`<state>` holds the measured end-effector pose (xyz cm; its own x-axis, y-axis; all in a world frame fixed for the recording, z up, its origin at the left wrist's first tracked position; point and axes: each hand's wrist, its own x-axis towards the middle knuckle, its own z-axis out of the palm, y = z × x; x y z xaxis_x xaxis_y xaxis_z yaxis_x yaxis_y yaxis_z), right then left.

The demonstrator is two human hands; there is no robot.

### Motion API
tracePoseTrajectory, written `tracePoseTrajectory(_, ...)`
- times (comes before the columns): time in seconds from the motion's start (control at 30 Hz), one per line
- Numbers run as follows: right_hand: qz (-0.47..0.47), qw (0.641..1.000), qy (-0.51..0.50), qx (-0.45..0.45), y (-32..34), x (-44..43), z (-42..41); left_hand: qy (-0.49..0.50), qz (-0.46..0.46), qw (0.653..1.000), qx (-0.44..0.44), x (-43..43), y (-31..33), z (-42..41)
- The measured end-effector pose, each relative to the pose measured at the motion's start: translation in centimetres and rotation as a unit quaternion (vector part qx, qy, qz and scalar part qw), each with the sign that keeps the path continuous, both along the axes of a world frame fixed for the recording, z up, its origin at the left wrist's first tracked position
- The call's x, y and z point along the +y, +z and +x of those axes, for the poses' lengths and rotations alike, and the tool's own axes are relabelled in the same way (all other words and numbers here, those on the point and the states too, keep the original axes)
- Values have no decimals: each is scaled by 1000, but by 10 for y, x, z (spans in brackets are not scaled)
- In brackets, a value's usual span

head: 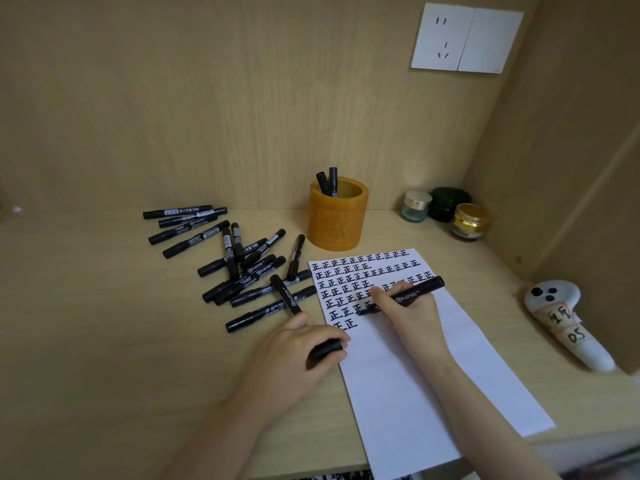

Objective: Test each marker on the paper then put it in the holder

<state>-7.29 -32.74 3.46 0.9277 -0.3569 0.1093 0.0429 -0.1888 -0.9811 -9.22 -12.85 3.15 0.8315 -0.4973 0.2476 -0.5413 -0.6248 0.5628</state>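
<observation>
My right hand (pixel 405 311) grips an uncapped black marker (pixel 414 292), its tip touching the white paper (pixel 422 375) among rows of black written characters. Beside the paper's left edge, my left hand (pixel 294 351) holds a black marker cap (pixel 327 348) and also a second marker (pixel 285 299), which sticks up between its fingers. An orange-brown round holder (pixel 337 220) stands behind the paper with two black markers (pixel 328 181) in it. Several loose black markers (pixel 239 261) lie in a heap to the left of the paper.
Three small jars (pixel 446 211) stand at the back right corner. A white controller with paper labels (pixel 568 322) lies at the right, next to the side wall. A wall socket (pixel 465 38) is high on the back panel. The desk's front edge runs below the paper.
</observation>
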Motion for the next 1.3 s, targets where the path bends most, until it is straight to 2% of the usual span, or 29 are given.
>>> tracePoseTrajectory(0.7, -64, 997, -38, 9, -5, 0, 3, 7, 6, 1000, 2, -1, -1, 0)
tracePoseTrajectory(0.97, -44, 998, -31, 13, -4, 0, 2, 8, 2, 1000, 5, -1, -2, 0)
tracePoseTrajectory(1.3, -62, 998, -22, 22, -4, -1, 2, 7, 2, 1000, 5, 0, -2, 0)
